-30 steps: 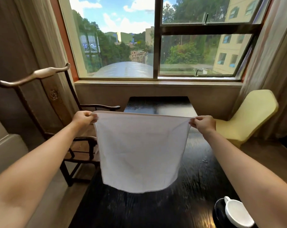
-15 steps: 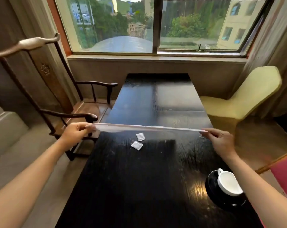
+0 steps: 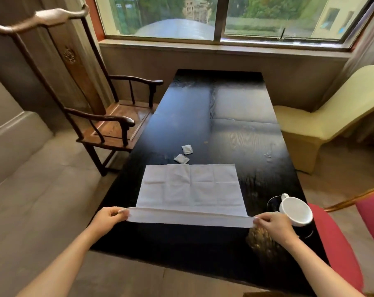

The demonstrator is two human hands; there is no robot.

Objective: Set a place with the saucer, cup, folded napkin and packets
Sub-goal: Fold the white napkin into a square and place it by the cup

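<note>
A white napkin lies spread flat on the black table, its near edge lifted a little. My left hand pinches the near left corner and my right hand pinches the near right corner. Two small white packets lie just beyond the napkin's far edge. A white cup sits on a black saucer at the table's right side, close to my right hand.
A dark wooden armchair stands left of the table. A pale yellow chair is on the right, and a red chair stands near right. A window ledge runs behind the table.
The napkin, held up hanging a second ago, was swung out level and now lies flat on the table. Both hands came down and toward me, still pinching its corners.
</note>
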